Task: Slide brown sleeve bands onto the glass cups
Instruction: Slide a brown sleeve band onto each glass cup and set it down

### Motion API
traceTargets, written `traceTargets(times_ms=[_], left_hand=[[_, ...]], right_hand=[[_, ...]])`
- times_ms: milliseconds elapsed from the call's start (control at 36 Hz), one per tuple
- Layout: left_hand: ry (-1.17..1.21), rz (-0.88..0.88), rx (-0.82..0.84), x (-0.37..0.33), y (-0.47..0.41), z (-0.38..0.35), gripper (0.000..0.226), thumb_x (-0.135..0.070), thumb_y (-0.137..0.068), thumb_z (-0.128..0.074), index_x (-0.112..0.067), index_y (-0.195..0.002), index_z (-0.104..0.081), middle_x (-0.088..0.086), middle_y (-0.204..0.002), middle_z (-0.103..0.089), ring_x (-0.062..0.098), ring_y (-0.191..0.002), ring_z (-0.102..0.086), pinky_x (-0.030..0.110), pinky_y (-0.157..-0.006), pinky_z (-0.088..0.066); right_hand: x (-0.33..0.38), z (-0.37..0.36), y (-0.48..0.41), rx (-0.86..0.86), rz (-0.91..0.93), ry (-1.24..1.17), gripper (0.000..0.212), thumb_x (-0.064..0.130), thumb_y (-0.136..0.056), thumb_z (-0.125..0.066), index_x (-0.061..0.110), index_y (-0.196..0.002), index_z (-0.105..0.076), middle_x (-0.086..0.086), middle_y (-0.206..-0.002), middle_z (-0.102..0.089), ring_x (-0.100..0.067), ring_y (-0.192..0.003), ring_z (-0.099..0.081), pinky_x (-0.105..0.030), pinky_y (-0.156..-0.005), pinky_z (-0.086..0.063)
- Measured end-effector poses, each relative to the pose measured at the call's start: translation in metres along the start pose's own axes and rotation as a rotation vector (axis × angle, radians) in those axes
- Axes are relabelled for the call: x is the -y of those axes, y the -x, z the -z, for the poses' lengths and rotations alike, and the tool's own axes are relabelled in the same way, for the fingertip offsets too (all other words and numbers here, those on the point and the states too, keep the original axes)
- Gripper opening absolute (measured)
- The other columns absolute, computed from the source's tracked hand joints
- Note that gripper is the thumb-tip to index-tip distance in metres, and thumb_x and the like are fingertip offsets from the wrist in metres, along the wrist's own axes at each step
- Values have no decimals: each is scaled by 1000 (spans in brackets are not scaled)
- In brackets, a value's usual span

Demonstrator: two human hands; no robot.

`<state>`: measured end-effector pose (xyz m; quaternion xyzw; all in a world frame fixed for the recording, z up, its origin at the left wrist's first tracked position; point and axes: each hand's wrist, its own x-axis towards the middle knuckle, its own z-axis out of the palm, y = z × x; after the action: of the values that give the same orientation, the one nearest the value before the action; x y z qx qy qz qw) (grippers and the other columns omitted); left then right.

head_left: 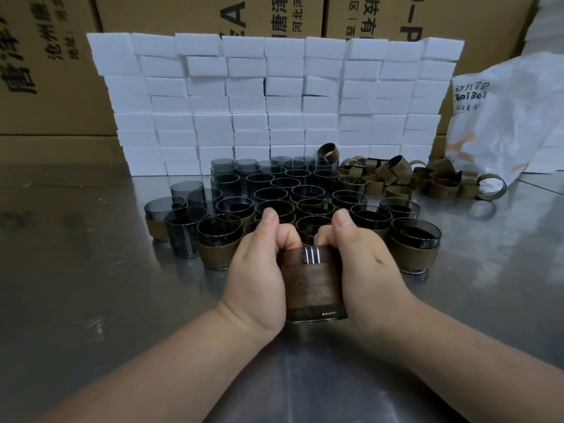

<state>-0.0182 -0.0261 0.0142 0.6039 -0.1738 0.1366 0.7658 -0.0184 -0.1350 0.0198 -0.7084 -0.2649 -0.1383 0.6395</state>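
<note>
smoky dark glass cup (314,280) held above steel table (91,285) | left hand (259,270) + right hand (363,264) both curled round it, thumbs up | brown leather-look sleeve band (311,288) mid-body | risk: uneven push skews band; glass slips, hits sleeved cups (219,239) behind

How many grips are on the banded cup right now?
2. The left grip holds the glass cup's left side, the right grip its right side, thumbs raised above the rim. The brown sleeve band wraps the cup's middle. None seem hidden.
</note>
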Motion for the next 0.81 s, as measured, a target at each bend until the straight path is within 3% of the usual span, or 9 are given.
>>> traceTargets(times_ms=[111, 528, 695, 806], left_hand=[[2, 14, 2, 0, -1, 0, 52, -50, -79, -30, -21, -37, -39, 3, -47, -34, 16, -49, -32, 32, -57, -30], [17, 60, -14, 3, -3, 1, 52, -52, -78, -33, -22, -35, -37, 1, -46, -34, 18, -53, -30, 35, -62, -29], [-138, -83, 7, 5, -3, 8, 56, -64, -74, -31, -20, -40, -39, 14, -52, -31, 29, -57, -30, 42, -64, -31], [-301, -216, 48, 10, -4, 13, 61, -61, -80, -21, -14, -46, -41, 4, -47, -36, 20, -51, -36, 36, -56, -32]], right_hand=[[1, 0, 1, -9, -29, -13, 53, 48, -87, -30, 24, -43, -46, 10, -41, -39, -1, -43, -39, -13, -46, -32], [0, -1, 1, 17, -38, 7, 53, 47, -87, -28, 26, -42, -47, 11, -42, -41, -1, -45, -39, -13, -47, -33], [-5, -1, 0, 57, 134, 84, 44, 45, -87, -36, 28, -47, -41, 13, -46, -41, 2, -47, -39, -9, -49, -30], [-2, 8, -2, 194, 148, 186, 31, 42, -79, -42, 30, -50, -43, 12, -50, -44, 0, -50, -43, -11, -51, -32]])
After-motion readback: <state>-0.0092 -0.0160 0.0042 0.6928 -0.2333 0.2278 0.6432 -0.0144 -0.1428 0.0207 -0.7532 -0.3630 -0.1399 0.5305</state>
